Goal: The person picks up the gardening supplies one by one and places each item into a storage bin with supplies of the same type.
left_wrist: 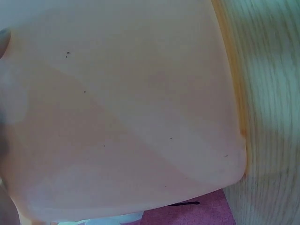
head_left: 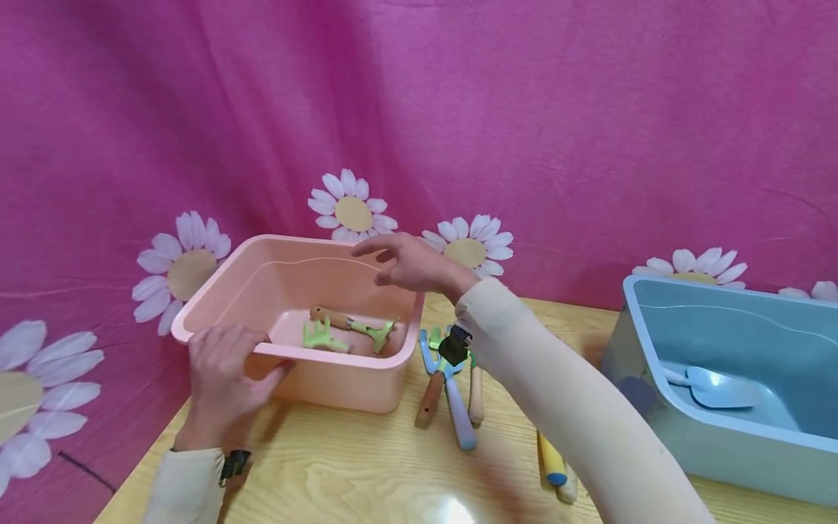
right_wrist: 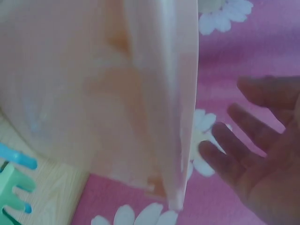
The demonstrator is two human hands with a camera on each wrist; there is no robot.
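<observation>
My left hand (head_left: 225, 386) grips the near left rim of a pink plastic bin (head_left: 327, 354), fingers over the edge and thumb along the outer wall. In the left wrist view the bin wall (left_wrist: 131, 103) fills most of the picture. Inside the bin lie a small green rake head (head_left: 321, 336) and a wooden-handled tool with a green head (head_left: 334, 318). Above the bin's far right corner is my right hand (head_left: 419, 266), fingers spread and relaxed, holding nothing. The right wrist view shows that hand (right_wrist: 267, 164) apart from the bin wall (right_wrist: 65, 84).
Right of the pink bin, several hand garden tools lie in a pile, one with a purple-blue handle (head_left: 460, 415). A yellow handle (head_left: 552, 462) lies partly under my right forearm in view. At the right stands a blue-grey bin (head_left: 733, 458) holding a light-blue scoop (head_left: 720, 388).
</observation>
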